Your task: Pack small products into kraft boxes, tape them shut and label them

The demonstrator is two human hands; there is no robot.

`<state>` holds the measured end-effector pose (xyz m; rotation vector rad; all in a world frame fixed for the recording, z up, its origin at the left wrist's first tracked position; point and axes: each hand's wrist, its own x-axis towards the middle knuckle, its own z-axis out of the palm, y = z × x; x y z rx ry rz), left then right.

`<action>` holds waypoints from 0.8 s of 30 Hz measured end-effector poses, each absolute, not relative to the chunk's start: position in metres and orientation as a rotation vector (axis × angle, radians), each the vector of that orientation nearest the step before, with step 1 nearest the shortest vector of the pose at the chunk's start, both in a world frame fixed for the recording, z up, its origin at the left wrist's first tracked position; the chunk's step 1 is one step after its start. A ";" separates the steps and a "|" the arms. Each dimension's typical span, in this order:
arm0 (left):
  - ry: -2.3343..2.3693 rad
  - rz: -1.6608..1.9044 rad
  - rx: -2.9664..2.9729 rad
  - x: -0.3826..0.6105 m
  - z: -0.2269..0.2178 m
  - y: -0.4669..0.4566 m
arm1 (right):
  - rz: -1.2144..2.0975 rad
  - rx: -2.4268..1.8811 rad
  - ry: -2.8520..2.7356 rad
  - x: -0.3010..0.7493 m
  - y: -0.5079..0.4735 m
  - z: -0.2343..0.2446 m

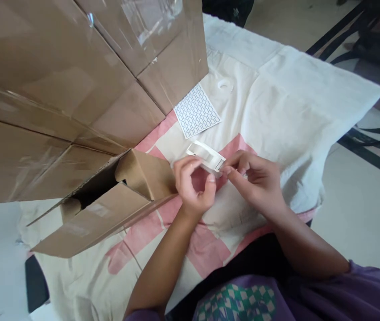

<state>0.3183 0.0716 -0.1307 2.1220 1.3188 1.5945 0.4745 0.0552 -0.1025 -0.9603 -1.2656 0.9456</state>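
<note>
A small white box, slim and oblong, is tilted above the cloth between my hands; its exact kind is unclear. My left hand curls around its near left side, with fingertips and thumb at its edge. At the box's right end, my right hand pinches with thumb and forefinger, partly covering that corner. Just beyond the box lies a white sheet of labels printed with rows of small dark-outlined rectangles. One edge of the sheet meets the large stacked cartons.
Large taped brown cartons rise on the left. Nearer me, an opened cardboard box has its flaps up and a dark inside. A white ring lies on the pink-and-cream cloth. Dark metal scrollwork stands at right.
</note>
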 end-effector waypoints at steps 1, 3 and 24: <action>1.232 1.617 2.082 0.317 -0.129 0.071 | 0.876 -0.935 -1.307 0.472 0.055 -0.103; 1.121 1.584 2.010 0.314 -0.123 0.070 | 0.736 -0.884 -1.391 0.467 0.053 -0.104; 0.758 2.179 2.044 0.266 -0.020 0.024 | 0.620 -0.818 -1.304 0.421 0.055 -0.071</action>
